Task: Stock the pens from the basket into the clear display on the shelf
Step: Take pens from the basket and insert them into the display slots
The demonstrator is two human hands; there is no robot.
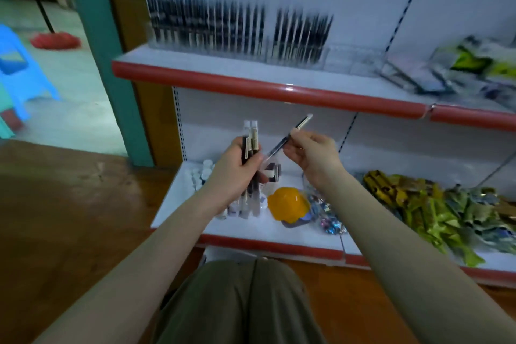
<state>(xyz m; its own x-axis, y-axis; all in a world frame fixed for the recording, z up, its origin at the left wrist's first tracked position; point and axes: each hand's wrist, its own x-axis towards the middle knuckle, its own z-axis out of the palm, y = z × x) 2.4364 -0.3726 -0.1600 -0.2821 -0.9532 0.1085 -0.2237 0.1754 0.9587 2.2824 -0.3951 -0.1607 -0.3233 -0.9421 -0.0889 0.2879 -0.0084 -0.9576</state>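
1. My left hand (237, 165) is wrapped round a bundle of pens (250, 153) held upright; I can make out about four, though the overlap keeps me from an exact count
2. My right hand (310, 153) pinches a single pen (287, 137) between thumb and fingertips near its upper half, tilted, with its lower tip close to my left thumb
3. I judge these pens light, stiff and smooth, so a loose pinch may let one slide; taking hold at mid-barrel keeps it from swinging as I lift it
4. The clear display (237, 45) stands on the upper shelf (251, 84), above and beyond both hands, already packed with two blurred groups of pens too many to count; the right group looks shorter, with clear space beside it
5. I cannot see the basket in this view
6. Below my hands on the lower shelf lie one yellow helmet (289, 204) and a heap of green packets (435, 209)
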